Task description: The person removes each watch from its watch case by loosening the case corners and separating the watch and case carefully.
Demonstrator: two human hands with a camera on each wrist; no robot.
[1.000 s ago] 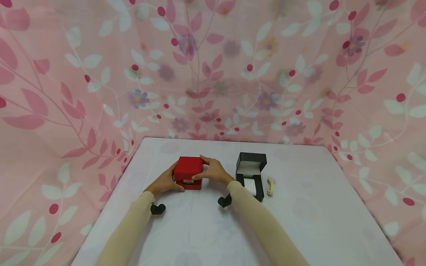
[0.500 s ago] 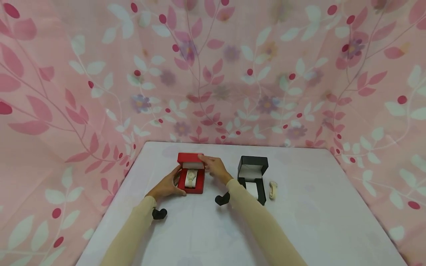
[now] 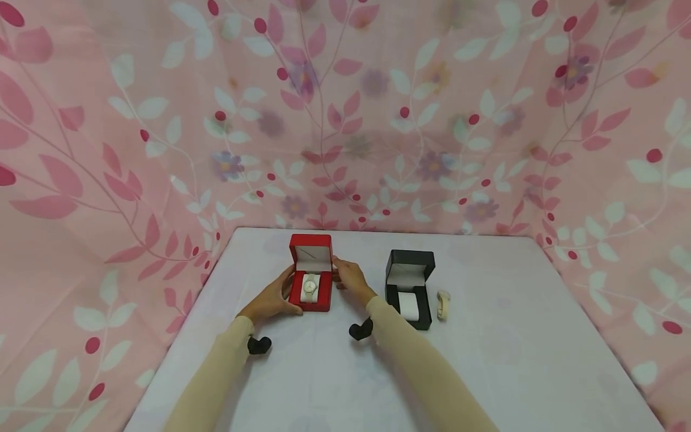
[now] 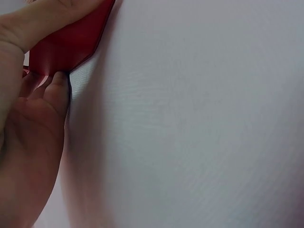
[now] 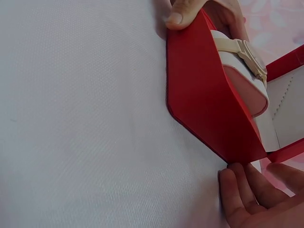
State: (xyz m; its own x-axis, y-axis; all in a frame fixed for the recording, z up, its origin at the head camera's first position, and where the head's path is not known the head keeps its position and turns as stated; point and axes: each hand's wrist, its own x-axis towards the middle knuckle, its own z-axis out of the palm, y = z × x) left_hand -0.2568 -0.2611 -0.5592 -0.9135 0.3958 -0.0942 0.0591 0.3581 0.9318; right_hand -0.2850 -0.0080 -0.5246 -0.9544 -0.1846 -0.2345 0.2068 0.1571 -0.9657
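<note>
Twelve o'clock is taken as straight ahead of the person. Nearest, two cream sleeves (image 3: 210, 372) reach in, with a black wrist piece (image 3: 260, 345) at each cuff. The left hand (image 3: 272, 299) grips the red box (image 3: 326, 294) on its nine o'clock side, thumb at the near corner. The right hand (image 3: 352, 279) is not clamped: its fingertips touch the box's rear corner, at about two o'clock, just below the hinge. The hands are apart, the box between them. The box stands between eleven and twelve; a cream watch (image 3: 309, 287) sits inside it, strapped round a padded cushion (image 5: 246, 91), dial visible.

Differences noted: half a second ago the lid (image 3: 311, 240) is only part-raised; now it stands upright, its pale lining facing six o'clock. The right hand has dropped from the lid's top to the box's side. The left hand's hold is unchanged.

At one o'clock stands a black box (image 3: 425, 306), open, a white block (image 3: 408, 306) inside. A cream band (image 3: 443, 305) lies just beside it, between one and two; details too small to tell.

The table (image 3: 335, 372) is covered in white, faintly mottled, with soft shadows beneath the forearms. Beyond it, from nine round through twelve to three, hangs pink fabric (image 3: 356, 120) printed with pink and white leaves, red berries and blurred purple flowers.
</note>
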